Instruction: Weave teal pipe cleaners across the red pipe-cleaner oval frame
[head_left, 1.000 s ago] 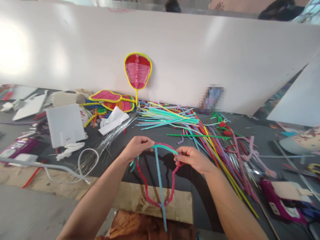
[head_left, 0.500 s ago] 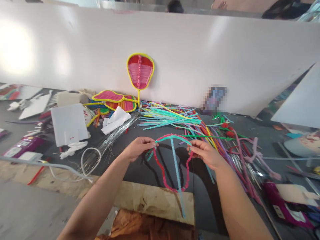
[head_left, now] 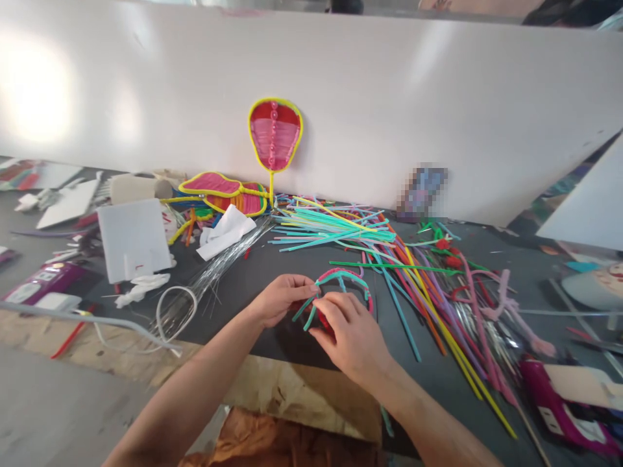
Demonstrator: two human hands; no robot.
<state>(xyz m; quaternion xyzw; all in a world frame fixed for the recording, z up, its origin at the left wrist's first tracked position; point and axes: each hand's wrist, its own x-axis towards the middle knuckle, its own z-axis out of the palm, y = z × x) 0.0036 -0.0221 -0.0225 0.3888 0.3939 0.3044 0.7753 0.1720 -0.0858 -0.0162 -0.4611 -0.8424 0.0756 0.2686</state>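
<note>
A rounded pipe-cleaner frame point(head_left: 368, 285), red-pink with a teal strip along its top, is between my hands above the dark table. My left hand point(head_left: 286, 299) pinches its upper left corner between thumb and fingertips. Close beside it, my right hand point(head_left: 357, 332) is closed over the frame's left side, near the loose teal pipe-cleaner ends point(head_left: 307, 316) that stick out down and left. My right hand hides most of the frame's lower part. The foot of its teal centre stem point(head_left: 387, 421) shows below my right wrist.
Loose pipe cleaners point(head_left: 335, 227) lie heaped behind my hands and spread right. A yellow-edged pink fan shape point(head_left: 275, 135) stands against the white board point(head_left: 195, 84). Thin wires point(head_left: 228, 256), a white card point(head_left: 132, 237) and a purple glue-gun-like tool point(head_left: 559, 405) lie around.
My right hand has left the frame's right corner and moved left, up beside my left hand. The frame is now largely covered by it. My left hand keeps its pinch.
</note>
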